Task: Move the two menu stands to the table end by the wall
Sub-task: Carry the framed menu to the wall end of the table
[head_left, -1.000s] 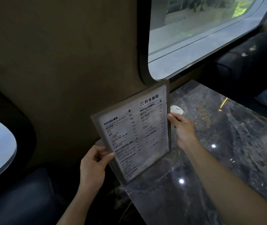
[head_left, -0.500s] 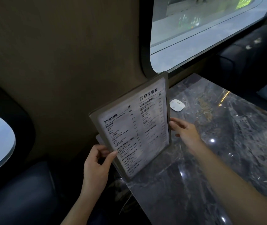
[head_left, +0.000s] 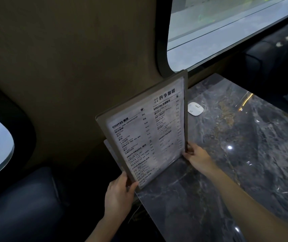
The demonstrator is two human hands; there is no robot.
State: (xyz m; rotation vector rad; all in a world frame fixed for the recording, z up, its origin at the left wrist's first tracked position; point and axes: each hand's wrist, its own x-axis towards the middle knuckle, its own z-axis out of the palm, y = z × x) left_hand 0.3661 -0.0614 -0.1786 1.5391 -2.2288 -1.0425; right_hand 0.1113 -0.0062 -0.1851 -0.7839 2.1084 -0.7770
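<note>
A clear acrylic menu stand (head_left: 146, 130) with a printed coffee menu stands upright at the left edge of the dark marble table (head_left: 227, 172), near the wall. My left hand (head_left: 120, 191) grips its lower left corner. My right hand (head_left: 198, 158) holds its lower right edge. Behind it, a second stand's clear edge (head_left: 109, 149) shows partly; the rest of it is hidden.
A small white square device (head_left: 195, 108) lies on the table near the window. The brown wall (head_left: 69, 67) and a rounded window (head_left: 227, 32) are just behind. Dark upholstered seats sit at lower left (head_left: 22, 206) and upper right (head_left: 270, 53).
My hands have slid down the menu stand's sides to its bottom corners, and the stand has come lower and more upright on the table edge.
</note>
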